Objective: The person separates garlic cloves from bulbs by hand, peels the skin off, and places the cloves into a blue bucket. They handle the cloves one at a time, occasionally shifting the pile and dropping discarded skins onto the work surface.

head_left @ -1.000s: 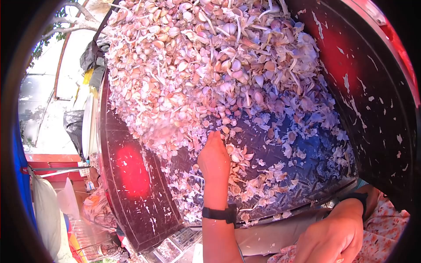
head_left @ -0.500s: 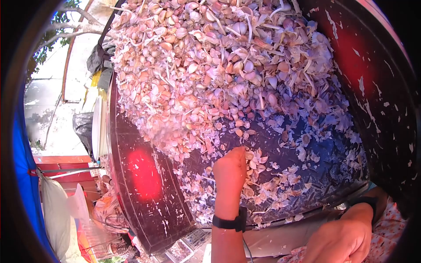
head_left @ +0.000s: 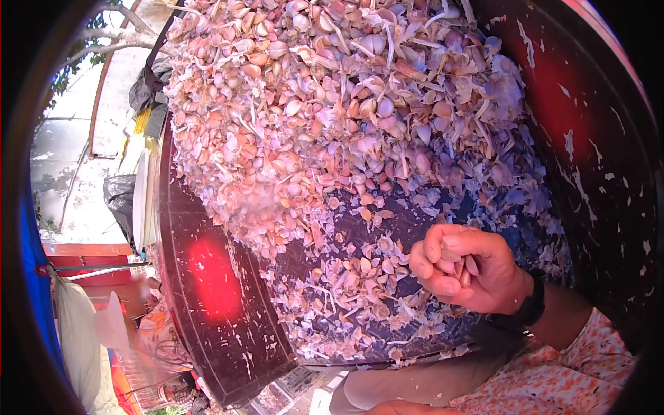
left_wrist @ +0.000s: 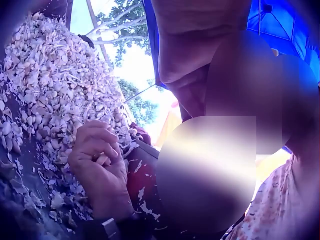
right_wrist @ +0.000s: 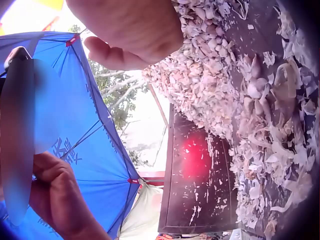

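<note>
My right hand (head_left: pixel 467 270) is raised over the near right part of the heap, palm turned up. Its bent fingers hold a few garlic cloves (head_left: pixel 465 268), partly covered by the fingers. In the left wrist view the same right hand (left_wrist: pixel 100 160) shows curled fingers with a pale clove (left_wrist: pixel 102 160) at the palm. Only the top of my left hand (head_left: pixel 415 409) shows at the bottom edge of the head view; its fingers are out of frame there. Loose garlic cloves and skins (head_left: pixel 366 277) lie below and left of the right hand.
A big heap of garlic cloves (head_left: pixel 277 104) with dry stems fills the far part of a dark tray-like bed. Scuffed dark side panels (head_left: pixel 214 277) stand left and right (head_left: pixel 581 124). Black bags (head_left: pixel 121 200) and a blue canopy (right_wrist: pixel 95 135) are beyond.
My left hand has drawn back from the scattered cloves to the bottom edge. My right hand has moved up and left over the bed, now with cloves in its fingers.
</note>
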The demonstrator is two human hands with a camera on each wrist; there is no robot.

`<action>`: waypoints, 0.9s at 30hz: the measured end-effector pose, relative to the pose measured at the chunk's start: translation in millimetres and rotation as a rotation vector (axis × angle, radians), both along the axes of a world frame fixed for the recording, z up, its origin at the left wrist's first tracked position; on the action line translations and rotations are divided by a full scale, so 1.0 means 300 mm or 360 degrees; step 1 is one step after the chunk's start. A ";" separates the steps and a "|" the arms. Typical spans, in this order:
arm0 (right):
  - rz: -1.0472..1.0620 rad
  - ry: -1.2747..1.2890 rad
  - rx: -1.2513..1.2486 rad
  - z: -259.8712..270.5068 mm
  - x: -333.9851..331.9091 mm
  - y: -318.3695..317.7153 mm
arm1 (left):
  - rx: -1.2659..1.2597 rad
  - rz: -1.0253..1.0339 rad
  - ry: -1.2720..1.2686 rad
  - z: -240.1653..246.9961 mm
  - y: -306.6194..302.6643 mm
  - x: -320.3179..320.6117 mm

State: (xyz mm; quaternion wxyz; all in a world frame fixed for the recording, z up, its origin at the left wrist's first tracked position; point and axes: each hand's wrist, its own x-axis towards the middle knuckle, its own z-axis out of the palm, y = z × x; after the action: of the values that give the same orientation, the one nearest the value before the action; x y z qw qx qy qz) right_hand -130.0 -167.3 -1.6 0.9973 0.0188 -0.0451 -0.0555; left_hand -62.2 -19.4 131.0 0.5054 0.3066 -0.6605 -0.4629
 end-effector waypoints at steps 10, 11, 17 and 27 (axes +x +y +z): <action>0.0080 0.0251 -0.0252 -0.069 0.101 -0.019 | -0.0606 -0.0555 0.0221 -0.106 -0.083 0.024; 0.0079 0.0241 -0.0219 -0.086 0.103 -0.017 | -0.0353 -0.0244 0.0492 -0.109 -0.032 -0.016; 0.0163 0.0273 -0.0382 -0.123 0.091 -0.015 | 0.0098 0.0065 0.0405 -0.130 -0.001 0.081; 0.0151 0.0358 -0.0276 -0.135 0.106 -0.006 | 0.0788 0.2193 -0.1507 -0.425 0.137 0.161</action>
State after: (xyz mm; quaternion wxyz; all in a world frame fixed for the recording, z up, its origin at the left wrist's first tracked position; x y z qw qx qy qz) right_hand -98.2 -169.1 -42.2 0.9954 -0.0718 0.0633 -0.0060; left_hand -14.0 21.7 3.6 0.2641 0.8991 -0.3490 -0.0083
